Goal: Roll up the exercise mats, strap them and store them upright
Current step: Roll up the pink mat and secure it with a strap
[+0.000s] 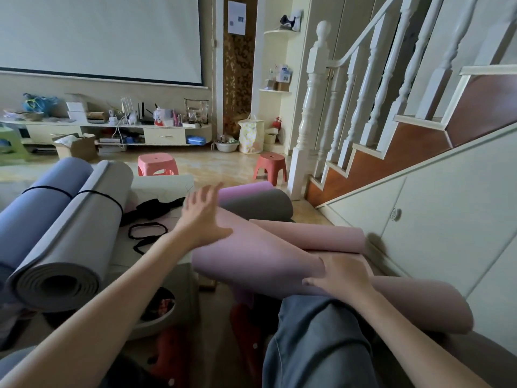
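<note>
Sitting with one knee (316, 340) raised, the person has a pink mat (260, 259) half rolled across the lap, its loose end running off toward the white cabinet (436, 219) under the stairs. The left hand (202, 217) lies flat on the far part of the roll, fingers spread and straight, a little blurred. The right hand (342, 277) presses on the near part of the same roll, fingers spread over its curve. Beside the left arm lie two finished rolls, a grey mat (81, 236) and a blue mat (33, 208), side by side and each ringed by a thin black strap (110, 198). Loose black bands (147, 233) lie between those rolls and the pink one. Beyond the left hand rests another roll, purple and dark grey (254, 200). Two red stools (158, 163) stand on the floor farther off.
</note>
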A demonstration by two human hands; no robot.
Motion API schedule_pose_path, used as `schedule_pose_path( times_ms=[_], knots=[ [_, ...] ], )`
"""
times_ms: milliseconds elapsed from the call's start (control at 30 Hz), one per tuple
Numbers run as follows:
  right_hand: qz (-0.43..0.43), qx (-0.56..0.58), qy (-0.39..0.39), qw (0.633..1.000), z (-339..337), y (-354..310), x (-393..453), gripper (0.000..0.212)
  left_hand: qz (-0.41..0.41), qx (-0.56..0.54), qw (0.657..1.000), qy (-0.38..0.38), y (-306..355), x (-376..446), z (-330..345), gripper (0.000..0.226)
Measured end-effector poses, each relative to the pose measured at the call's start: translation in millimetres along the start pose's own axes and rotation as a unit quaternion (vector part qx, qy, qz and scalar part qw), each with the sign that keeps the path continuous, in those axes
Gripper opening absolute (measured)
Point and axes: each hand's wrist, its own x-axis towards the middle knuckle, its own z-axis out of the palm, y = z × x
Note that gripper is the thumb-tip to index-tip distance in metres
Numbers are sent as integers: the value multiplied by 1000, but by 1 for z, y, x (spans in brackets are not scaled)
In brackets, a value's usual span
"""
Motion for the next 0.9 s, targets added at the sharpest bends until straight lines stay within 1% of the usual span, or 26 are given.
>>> schedule_pose_path(
  times_ms=[33, 67, 100, 133, 167, 200, 233, 267, 300, 333, 400, 433, 500, 567, 667, 767, 833, 900],
  knots=[
    [-4, -4, 10, 1000, 0, -6, -2, 58, 75, 87, 993, -23, 15, -5, 5, 117],
    [-9, -13, 36, 999, -1, -13, -6, 54, 144, 160, 975, -60, 31, -10, 13, 126],
    [-15, -28, 78, 996, -3, -20, -10, 50, 203, 215, 950, -99, 45, -14, 25, 130],
    [-20, -47, 126, 991, -7, -28, -15, 45, 245, 255, 928, -118, 57, -18, 34, 131],
    [-23, -50, 157, 986, -11, -33, -22, 44, 269, 276, 916, -109, 67, -22, 43, 126],
    [-28, -40, 197, 979, -15, -35, -30, 44, 290, 265, 917, -73, 73, -24, 51, 110],
    [-31, -32, 226, 973, -17, -36, -37, 44, 319, 237, 918, -18, 78, -25, 57, 82],
    [-45, -34, 237, 970, -19, -35, -44, 43, 343, 199, 917, 34, 81, -27, 59, 56],
    [-54, -37, 229, 971, -18, -32, -50, 42, 353, 169, 918, 69, 83, -29, 57, 42],
    [-53, -35, 195, 979, -19, -28, -58, 43, 368, 152, 913, 84, 84, -32, 59, 39],
    [-11, -16, 64, 998, -27, -13, -68, 55, 373, 133, 914, 89, 83, -45, 60, 41],
    [9, -20, 18, 1000, -33, -4, -69, 62, 366, 123, 918, 89, 82, -52, 60, 42],
    [38, -41, -20, 998, -48, 8, -70, 69, 349, 97, 926, 110, 82, -55, 58, 43],
    [44, -53, -13, 998, -61, 12, -72, 68, 332, 87, 932, 119, 86, -57, 47, 41],
    [41, -47, 20, 998, -69, 9, -78, 59, 316, 111, 935, 116, 88, -60, 38, 36],
    [42, -50, 66, 996, -69, -2, -86, 55, 291, 122, 945, 90, 85, -64, 33, 24],
    [49, -48, 82, 994, -63, -9, -90, 56, 273, 153, 947, 73, 86, -67, 30, 22],
    [57, -31, 97, 993, -54, -13, -94, 57, 250, 193, 948, 40, 87, -69, 29, 22]
  ],
)
